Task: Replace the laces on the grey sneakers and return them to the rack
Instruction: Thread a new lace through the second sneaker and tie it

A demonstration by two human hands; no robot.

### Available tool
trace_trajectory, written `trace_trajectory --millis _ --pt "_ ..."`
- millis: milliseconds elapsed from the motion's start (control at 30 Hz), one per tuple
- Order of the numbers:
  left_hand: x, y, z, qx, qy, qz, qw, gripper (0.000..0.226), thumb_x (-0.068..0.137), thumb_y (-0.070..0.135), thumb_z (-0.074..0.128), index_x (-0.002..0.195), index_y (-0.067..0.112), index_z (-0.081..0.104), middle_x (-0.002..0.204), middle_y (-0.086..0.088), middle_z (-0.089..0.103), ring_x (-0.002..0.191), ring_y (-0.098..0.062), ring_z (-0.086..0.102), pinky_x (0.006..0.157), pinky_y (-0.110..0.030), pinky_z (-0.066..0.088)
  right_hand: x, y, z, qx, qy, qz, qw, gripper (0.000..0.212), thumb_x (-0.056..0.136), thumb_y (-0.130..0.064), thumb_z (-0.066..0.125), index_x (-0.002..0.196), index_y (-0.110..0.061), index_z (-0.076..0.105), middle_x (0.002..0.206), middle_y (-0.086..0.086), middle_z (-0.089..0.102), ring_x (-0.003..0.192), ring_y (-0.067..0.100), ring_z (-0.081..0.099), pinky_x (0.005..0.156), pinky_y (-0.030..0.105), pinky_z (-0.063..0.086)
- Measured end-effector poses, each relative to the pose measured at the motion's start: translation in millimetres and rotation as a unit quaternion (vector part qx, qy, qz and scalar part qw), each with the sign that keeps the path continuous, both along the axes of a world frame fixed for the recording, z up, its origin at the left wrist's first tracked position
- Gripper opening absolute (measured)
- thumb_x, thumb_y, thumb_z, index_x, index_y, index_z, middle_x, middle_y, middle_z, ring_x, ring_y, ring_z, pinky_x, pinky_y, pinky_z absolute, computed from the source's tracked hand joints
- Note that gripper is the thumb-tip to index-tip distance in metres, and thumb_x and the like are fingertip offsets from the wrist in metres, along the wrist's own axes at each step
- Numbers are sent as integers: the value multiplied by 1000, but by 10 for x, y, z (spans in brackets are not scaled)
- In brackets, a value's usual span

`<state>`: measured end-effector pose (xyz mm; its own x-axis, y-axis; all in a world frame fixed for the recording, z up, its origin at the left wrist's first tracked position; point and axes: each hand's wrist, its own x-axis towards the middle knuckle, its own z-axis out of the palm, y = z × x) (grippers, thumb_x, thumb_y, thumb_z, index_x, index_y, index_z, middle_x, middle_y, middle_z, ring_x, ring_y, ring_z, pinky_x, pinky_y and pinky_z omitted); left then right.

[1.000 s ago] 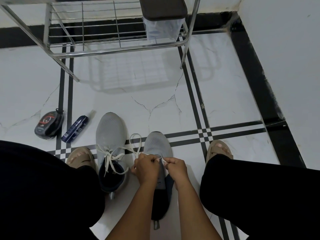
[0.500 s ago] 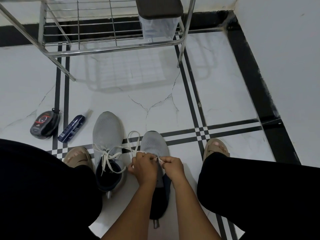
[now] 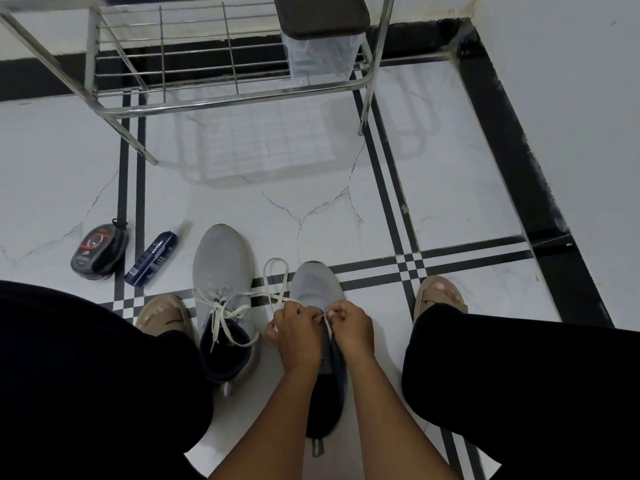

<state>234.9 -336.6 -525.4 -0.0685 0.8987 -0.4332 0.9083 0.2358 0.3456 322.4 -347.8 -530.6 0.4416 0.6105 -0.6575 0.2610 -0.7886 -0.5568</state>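
Two grey sneakers stand side by side on the tiled floor between my knees. The left sneaker (image 3: 221,268) has a white lace tied loosely across its throat, ends hanging over its dark opening. Over the right sneaker (image 3: 316,282), my left hand (image 3: 297,332) and my right hand (image 3: 351,329) both pinch its white lace (image 3: 277,282) at the eyelets. A loop of that lace lies on the floor between the two shoes. My hands hide the eyelets.
A metal wire shoe rack (image 3: 221,95) stands ahead, with a dark-lidded clear container (image 3: 320,36) on its right end. A round black tin (image 3: 98,251) and a dark blue tube (image 3: 152,258) lie at the left. A white wall runs along the right.
My hands have stayed on the right sneaker's lace with only small finger movements. The view has shifted slightly, so the rack sits a little further left.
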Motion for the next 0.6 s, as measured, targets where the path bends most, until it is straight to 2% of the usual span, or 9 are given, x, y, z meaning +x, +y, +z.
trace_trajectory --millis 133,200,267,333,400,467,533,567,600 --pt "-11 26 -11 -19 -2 14 1000 15 91 27 54 95 33 67 108 7 52 110 -17 42 96 -35 24 0 57 -50 -2 -40 19 999 13 89 -23 60 77 -29 62 98 1 66 86 17 62 70 24 45" --pt "-6 27 -4 -15 -12 35 999 10 89 28 55 97 32 60 109 7 53 112 -16 44 96 -34 24 -14 70 -70 -12 -56 40 998 10 91 -22 56 82 -24 60 103 1 59 86 18 58 71 26 43" --pt "-12 6 -16 1 -22 40 999 20 89 28 56 109 30 54 115 7 53 114 -16 44 98 -35 25 -52 80 -43 -12 -72 39 997 6 92 -18 50 89 -16 55 106 3 52 86 19 53 71 29 41" --pt "-27 -50 -40 34 -1 16 999 34 89 26 57 122 25 50 121 2 53 116 -20 46 99 -38 30 -85 101 16 -2 -77 -22 997 8 91 -13 46 96 -11 52 108 7 54 88 22 54 70 29 41" --pt "-54 -109 -26 63 23 9 998 52 81 29 70 127 18 49 127 -6 53 118 -27 49 96 -42 39 -17 133 86 8 -49 -161 986 14 93 -11 42 104 -7 51 112 13 58 94 28 57 73 30 42" --pt "-93 -135 6 75 13 32 997 73 71 30 80 132 13 45 139 -10 45 127 -30 45 99 -44 41 241 229 246 24 57 -319 946 12 97 -12 39 100 -6 50 113 15 58 89 28 56 82 33 42" --pt "-145 -161 34 88 -6 36 995 85 66 29 84 137 10 41 143 -13 40 129 -31 42 101 -43 41 552 338 508 99 162 -433 881 29 103 -18 24 85 -11 45 102 9 54 71 17 45 86 32 32" --pt "-172 -173 46 92 -13 37 995 87 65 30 84 137 9 39 142 -14 39 128 -31 43 101 -41 41 688 405 678 156 123 -487 850 32 104 -18 18 85 -11 43 92 3 50 66 12 39 85 29 31" --pt "-191 -187 57 90 -16 39 995 88 65 31 84 137 8 38 141 -14 38 127 -30 43 101 -38 41 807 471 870 231 19 -531 815 27 103 -17 20 91 -8 42 85 -3 45 64 9 37 81 23 35"
